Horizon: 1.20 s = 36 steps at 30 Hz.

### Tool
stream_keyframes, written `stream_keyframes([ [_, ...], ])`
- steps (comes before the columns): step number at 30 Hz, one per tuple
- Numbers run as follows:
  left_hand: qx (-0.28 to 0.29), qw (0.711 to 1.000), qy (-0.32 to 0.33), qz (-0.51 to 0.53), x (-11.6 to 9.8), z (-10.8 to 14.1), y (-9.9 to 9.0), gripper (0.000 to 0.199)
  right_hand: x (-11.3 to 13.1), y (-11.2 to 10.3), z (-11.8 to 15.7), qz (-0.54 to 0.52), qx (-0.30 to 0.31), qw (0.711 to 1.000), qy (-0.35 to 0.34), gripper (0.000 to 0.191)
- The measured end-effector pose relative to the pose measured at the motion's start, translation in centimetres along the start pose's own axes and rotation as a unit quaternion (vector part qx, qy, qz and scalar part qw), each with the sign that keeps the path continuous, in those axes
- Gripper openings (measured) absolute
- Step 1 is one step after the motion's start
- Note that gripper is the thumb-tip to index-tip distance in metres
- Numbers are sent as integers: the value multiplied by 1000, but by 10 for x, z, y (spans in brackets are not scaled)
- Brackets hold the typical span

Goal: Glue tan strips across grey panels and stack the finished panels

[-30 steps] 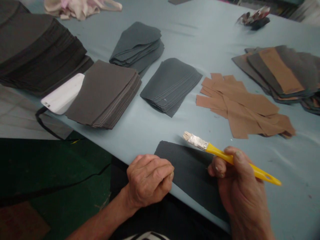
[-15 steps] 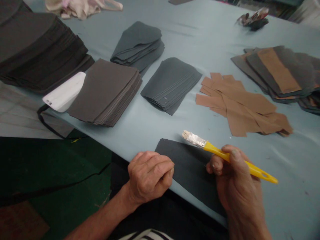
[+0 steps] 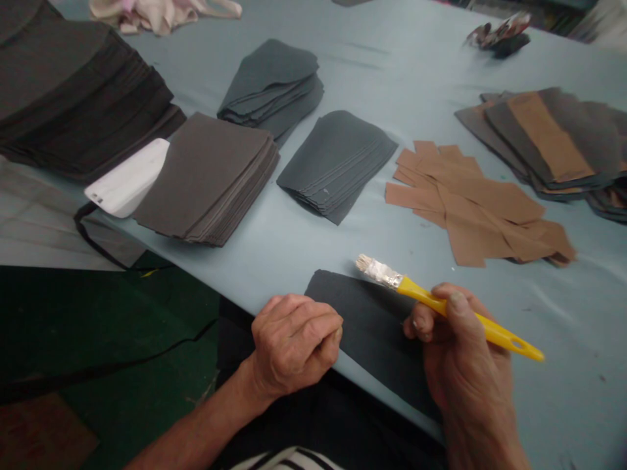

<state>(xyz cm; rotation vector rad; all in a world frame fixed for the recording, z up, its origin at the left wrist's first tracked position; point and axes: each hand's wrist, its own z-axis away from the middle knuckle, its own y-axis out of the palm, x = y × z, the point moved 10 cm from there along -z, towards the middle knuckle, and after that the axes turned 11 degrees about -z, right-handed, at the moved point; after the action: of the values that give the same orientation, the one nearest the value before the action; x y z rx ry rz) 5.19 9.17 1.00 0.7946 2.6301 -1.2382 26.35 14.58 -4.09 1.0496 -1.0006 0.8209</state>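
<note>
My right hand [image 3: 465,352] grips a yellow-handled brush [image 3: 424,295], its pale bristles pointing left. Beneath the brush a dark grey piece [image 3: 377,326] lies at the table's near edge, partly covered by both hands. My left hand [image 3: 296,339] is closed at that piece's left side; whatever its curled fingers hold, if anything, is hidden. Brown strips [image 3: 475,205] lie in a loose heap beyond my right hand. A fanned stack of dark grey pieces [image 3: 337,163] is left of the strips, with a brownish-grey stack [image 3: 206,176] farther left.
Large dark stacks [image 3: 73,91] fill the table's left side, beside a white object [image 3: 130,179]. Another grey stack [image 3: 274,81] lies farther back. Pieces bearing a brown strip [image 3: 548,140] are piled at right. A pale cloth [image 3: 157,13] and a crumpled item [image 3: 502,36] lie at the back.
</note>
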Motion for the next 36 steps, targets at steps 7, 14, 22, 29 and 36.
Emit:
stream_keyframes([
  [7,-2,1000,-1,-1,0,0,0,14,0,1,0,1,-3,1000,-1,31],
  [14,-3,1000,0,1,0,1,0,12,-1,1,-1,0,-2,1000,0,31],
  [22,-4,1000,0,-1,0,-1,-1,13,-1,0,1,5,-2,1000,2,29],
  [29,-2,1000,1,-2,0,0,0,13,-1,1,0,7,0,1000,-2,29],
  [36,0,1000,0,-1,0,1,1,12,-1,0,0,10,-5,1000,-2,31],
])
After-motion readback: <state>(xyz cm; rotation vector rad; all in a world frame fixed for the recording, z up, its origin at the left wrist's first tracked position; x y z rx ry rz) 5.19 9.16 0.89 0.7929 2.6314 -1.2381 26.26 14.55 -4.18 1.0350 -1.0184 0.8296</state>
